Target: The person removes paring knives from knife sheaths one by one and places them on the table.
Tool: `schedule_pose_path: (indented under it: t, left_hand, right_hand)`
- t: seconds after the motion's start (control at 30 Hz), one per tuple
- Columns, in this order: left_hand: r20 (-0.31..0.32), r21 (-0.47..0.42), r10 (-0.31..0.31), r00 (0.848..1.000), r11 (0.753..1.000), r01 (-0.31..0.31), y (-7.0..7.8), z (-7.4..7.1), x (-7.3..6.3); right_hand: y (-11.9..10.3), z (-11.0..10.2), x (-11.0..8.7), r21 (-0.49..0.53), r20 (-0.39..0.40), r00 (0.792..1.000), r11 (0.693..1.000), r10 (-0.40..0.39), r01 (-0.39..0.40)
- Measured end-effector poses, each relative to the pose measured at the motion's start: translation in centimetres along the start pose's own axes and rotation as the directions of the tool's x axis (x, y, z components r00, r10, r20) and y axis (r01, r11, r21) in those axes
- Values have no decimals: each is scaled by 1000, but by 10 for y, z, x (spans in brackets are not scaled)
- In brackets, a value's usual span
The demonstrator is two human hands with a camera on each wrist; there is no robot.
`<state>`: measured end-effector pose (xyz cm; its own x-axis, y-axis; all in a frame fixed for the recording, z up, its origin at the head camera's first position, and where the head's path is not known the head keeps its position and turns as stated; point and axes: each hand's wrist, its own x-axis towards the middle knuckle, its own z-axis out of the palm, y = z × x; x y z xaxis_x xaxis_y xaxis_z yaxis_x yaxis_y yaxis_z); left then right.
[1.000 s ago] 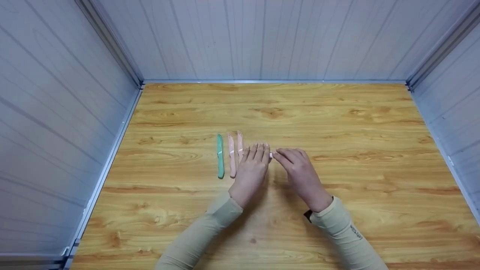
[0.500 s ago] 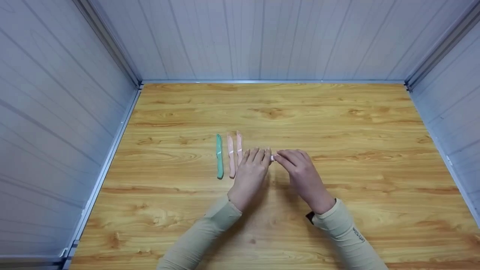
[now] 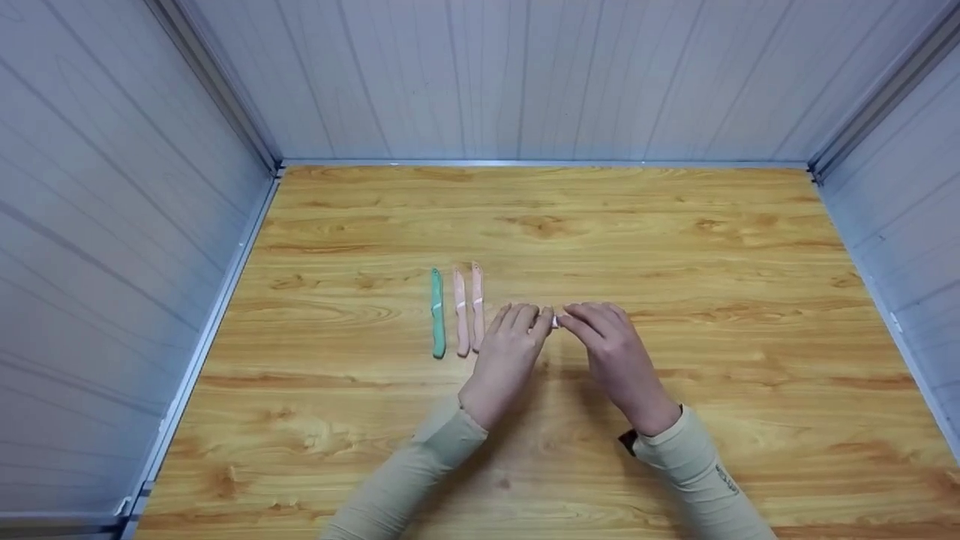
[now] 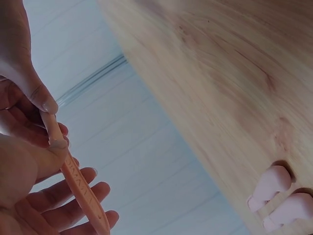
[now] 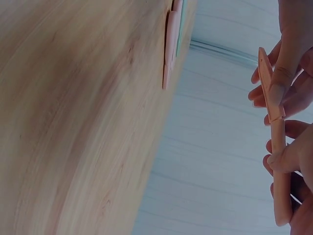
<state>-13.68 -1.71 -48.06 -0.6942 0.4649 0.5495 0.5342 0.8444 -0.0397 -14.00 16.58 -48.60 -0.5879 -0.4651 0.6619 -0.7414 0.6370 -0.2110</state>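
Between both hands is a pink sheathed paring knife [image 5: 279,134], mostly hidden by fingers in the head view. My left hand [image 3: 506,356] pinches its sheath [image 4: 80,188] between thumb and fingers; raised lettering shows along that side. My right hand [image 3: 619,364] grips the plain handle [image 5: 280,196], its thumb lying across it. A short step marks where sheath and handle meet. To the left of my left hand, a green sheathed knife [image 3: 438,319] and two pink ones [image 3: 460,319], [image 3: 478,300] lie side by side on the table, handles toward me.
The wood-grain tabletop [image 3: 675,247] is enclosed by pale panels at the back [image 3: 480,82], left [image 3: 112,247] and right [image 3: 900,210]. Metal framing runs along the panels' corners.
Both hands have shifted slightly right and toward me with the pink paring knife. The handle of the nearest pink knife on the table has come into sight. The three lying knives stay put.
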Motion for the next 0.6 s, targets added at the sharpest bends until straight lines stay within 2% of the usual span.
schedule_pose_path:
  t: [0.23, 0.4, 0.6]
  left_hand:
    - [1, -46, 0, 1000, 999, 0, 5, -3, -1]
    - [-22, -89, -4, 1000, 996, 2, 7, -4, -1]
    - [-43, -96, -15, 999, 995, 11, 9, -6, -1]
  right_hand:
    - [-1, -4, -2, 36, -35, 999, 999, 1, 0]
    - [-3, -6, -4, 34, -56, 998, 999, 9, -7]
    - [-6, -9, -6, 25, -67, 998, 999, 22, -20]
